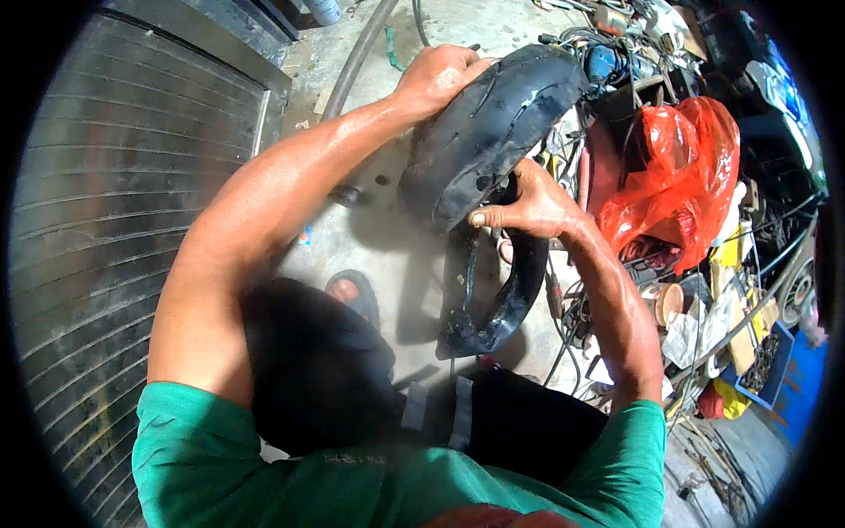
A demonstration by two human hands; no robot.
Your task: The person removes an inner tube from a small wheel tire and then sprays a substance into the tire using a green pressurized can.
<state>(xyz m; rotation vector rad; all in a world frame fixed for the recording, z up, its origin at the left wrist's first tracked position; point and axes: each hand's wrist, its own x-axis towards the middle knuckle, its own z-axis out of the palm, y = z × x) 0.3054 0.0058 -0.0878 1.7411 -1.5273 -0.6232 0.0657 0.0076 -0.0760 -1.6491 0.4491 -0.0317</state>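
A black motorcycle tyre [506, 123] stands between my arms, above my lap. Its grooved tread faces up in the far part, and the nearer part shows as an open loop with a wet-looking, shiny inner edge. My left hand [440, 77] grips the tyre's far left edge, its fingertips partly hidden behind the rubber. Around the middle of the tyre, my right hand [532, 204] is closed, with the thumb laid across the rubber pointing left and the other fingers hidden inside the loop.
On the right lies a cluttered heap with a red plastic bag [678, 176], cables, tools and scraps. A blue crate [767, 365] sits beyond it. A ribbed metal shutter [114, 220] runs along the left. A grey hose [361, 53] crosses the concrete floor.
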